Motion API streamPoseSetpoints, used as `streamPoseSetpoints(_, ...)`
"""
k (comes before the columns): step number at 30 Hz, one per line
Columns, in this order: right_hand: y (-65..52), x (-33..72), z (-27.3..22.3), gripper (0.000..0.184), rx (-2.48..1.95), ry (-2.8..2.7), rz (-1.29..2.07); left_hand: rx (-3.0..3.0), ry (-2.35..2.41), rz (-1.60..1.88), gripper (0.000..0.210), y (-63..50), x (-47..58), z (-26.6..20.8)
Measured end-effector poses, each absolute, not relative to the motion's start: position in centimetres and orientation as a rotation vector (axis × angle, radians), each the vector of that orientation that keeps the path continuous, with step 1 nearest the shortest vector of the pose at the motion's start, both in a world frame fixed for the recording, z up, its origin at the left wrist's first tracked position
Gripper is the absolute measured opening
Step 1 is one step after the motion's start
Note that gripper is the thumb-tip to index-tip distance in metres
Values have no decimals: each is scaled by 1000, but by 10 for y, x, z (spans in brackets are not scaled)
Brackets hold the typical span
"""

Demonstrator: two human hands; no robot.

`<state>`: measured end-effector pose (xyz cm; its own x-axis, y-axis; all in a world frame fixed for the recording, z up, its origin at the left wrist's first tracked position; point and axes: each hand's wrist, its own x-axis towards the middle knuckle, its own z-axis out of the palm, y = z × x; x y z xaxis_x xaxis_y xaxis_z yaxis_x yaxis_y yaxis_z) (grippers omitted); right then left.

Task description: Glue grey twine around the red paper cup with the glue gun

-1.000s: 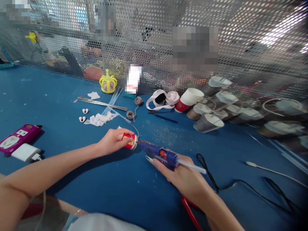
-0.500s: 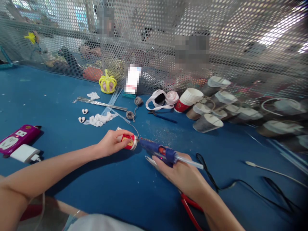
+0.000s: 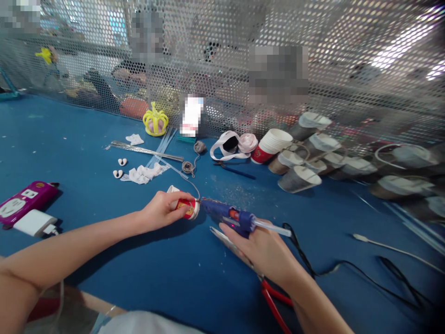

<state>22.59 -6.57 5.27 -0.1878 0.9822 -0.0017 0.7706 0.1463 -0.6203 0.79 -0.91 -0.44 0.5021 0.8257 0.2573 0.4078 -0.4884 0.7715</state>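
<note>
Blue tabletop [image 3: 146, 273]: left fingers [image 3: 178, 214] hold cup [image 3: 196, 210], label [image 3: 181, 205] unclear.

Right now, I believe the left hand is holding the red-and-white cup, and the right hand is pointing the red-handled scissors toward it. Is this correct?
Not quite: the head view shows that the right hand is pointing a blue glue gun, not scissors, toward the cup. The left hand is indeed holding the red-and-white cup.
</note>
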Motion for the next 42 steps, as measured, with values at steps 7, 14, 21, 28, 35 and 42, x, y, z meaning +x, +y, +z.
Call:
streamPoseSetpoints(7, -72, 225, 54, 26, -1773, -2032, 671, 2112, 1013, 838, 27, -11, 8, -6)
streamPoseSetpoints(14, -67, 228, 48, 36, -1816, -2054, 686, 2183, 988, 832, 27, -13, 9, -4)
streamPoseSetpoints(21, -67, 229, 50, 25, -1788, -2037, 647, 2204, 974, 822, 28, -13, 8, -5)
streamPoseSetpoints(28, -64, 229, 50, 29, -1799, -2038, 731, 2237, 980, 821, 27, -13, 7, -7)
streamPoseSetpoints(35, -62, 227, 49, 23, -1723, -2062, 611, 2258, 953, 836, 28, -13, 8, -7)
streamPoseSetpoints(42, -64, 229, 48, 28, -1779, -2065, 676, 2265, 956, 813, 27, -14, 7, -6)
